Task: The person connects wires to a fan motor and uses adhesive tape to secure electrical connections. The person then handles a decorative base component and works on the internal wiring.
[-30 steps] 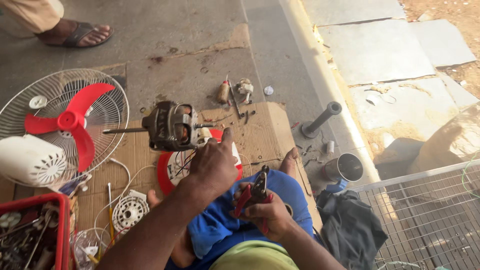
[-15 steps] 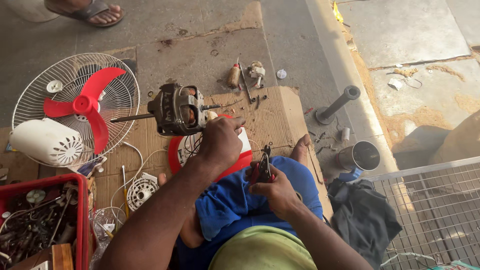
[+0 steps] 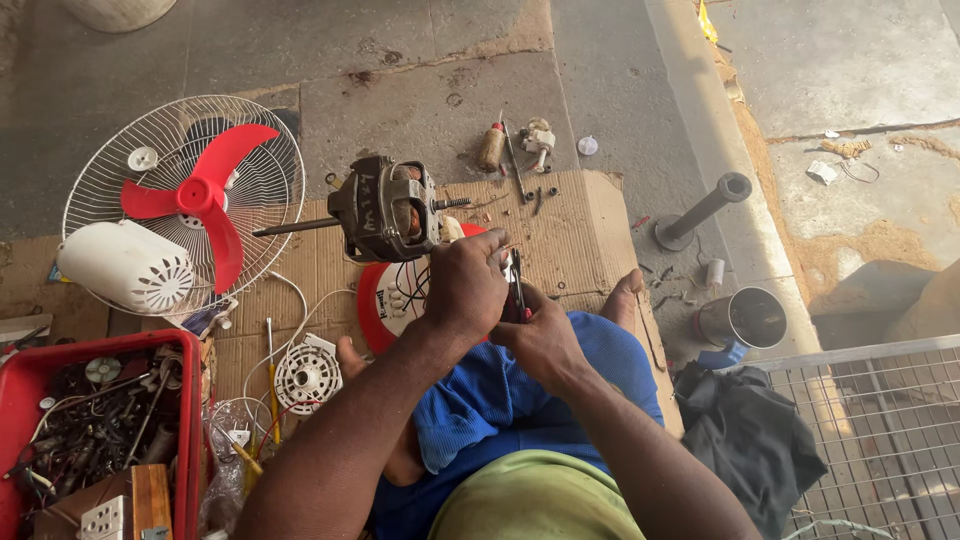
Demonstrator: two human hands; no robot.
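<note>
A dark fan motor [image 3: 385, 210] with a long shaft pointing left stands on a red round base [image 3: 380, 305], wires trailing from it towards me. My left hand [image 3: 465, 285] is closed just right of the motor, pinching its wires. My right hand [image 3: 542, 340] meets it from below and grips small pliers [image 3: 515, 285] with dark red handles, jaws up at the left fingertips. Both hands hover above my blue-clad knees.
A wire fan guard with red blades [image 3: 200, 195] and a white motor cover [image 3: 125, 265] lie left on the cardboard [image 3: 580, 235]. A red parts crate [image 3: 30, 365] sits bottom left. A screwdriver [image 3: 492, 147], grey pipe stand [image 3: 700, 210], metal cup [image 3: 745, 318] and wire mesh [image 3: 880, 430] are around.
My right hand has brought the pliers up and left until it meets my left hand by the motor wires. The view has shifted slightly, and the motor stays in place.
</note>
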